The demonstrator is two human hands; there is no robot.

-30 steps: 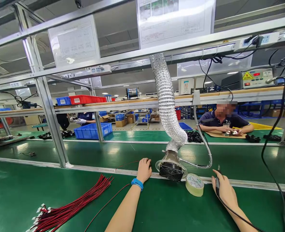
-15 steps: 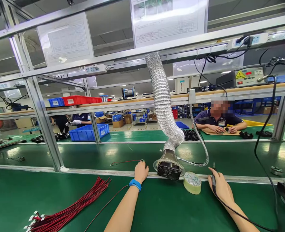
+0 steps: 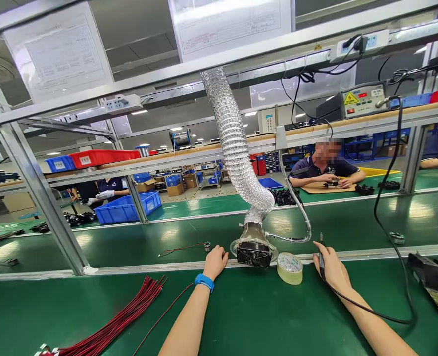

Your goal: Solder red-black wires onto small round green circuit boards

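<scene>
My left hand (image 3: 216, 263), with a blue band at the wrist, rests at the metal rail, thumb apart from its fingers; the fingertips are partly hidden. Just beyond it, a small round metal part (image 3: 207, 246) with a thin red wire lies on the far green surface. A single dark red wire (image 3: 163, 316) runs up to my left wrist. My right hand (image 3: 332, 269) is wrapped round a soldering iron (image 3: 321, 262), its tip pointing up and away, its black cable trailing under my forearm. A bundle of red wires (image 3: 122, 319) with white connectors lies at the left.
A fan hood (image 3: 255, 251) on a silver duct (image 3: 233, 133) stands between my hands, beside a tape roll (image 3: 290, 268). A soldering station (image 3: 363, 101) sits on the shelf. A black holder (image 3: 432, 279) lies far right. People work opposite, near a blue bin (image 3: 118, 210).
The view has turned to the right. The round part now shows clear of my left fingertips, slightly to the left of them. My right hand keeps hold of the soldering iron.
</scene>
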